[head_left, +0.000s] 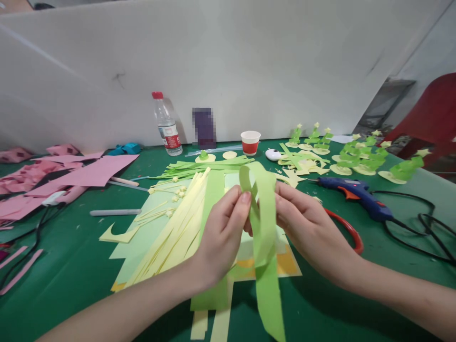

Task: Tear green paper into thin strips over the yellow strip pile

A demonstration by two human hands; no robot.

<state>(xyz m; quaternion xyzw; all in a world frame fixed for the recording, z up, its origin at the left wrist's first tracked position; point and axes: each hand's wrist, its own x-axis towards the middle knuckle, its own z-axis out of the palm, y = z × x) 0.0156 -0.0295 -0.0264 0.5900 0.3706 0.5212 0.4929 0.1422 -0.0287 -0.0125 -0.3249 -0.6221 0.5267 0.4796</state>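
Observation:
Both hands hold a wide light-green paper strip (268, 213) above the middle of the table. My left hand (226, 223) pinches its curled upper end between thumb and fingers. On the other side, my right hand (302, 218) is closed on the folded part; its fingertips are partly hidden behind the paper. The strip's long tail hangs down toward the table's front. Beneath the hands lie pale-yellow paper strips (174, 228), another wide green strip (213, 190) and pale-green sheets (133, 256). Small folded paper stars (181, 192) on thin strips lie to the left.
A blue glue gun (356, 192) with a black cord lies right, near red scissor handles (351, 232). Several small green paper plants (363, 156) stand behind it. At the back are a water bottle (167, 126) and paper cup (250, 143). Pink paper (96, 171) lies left.

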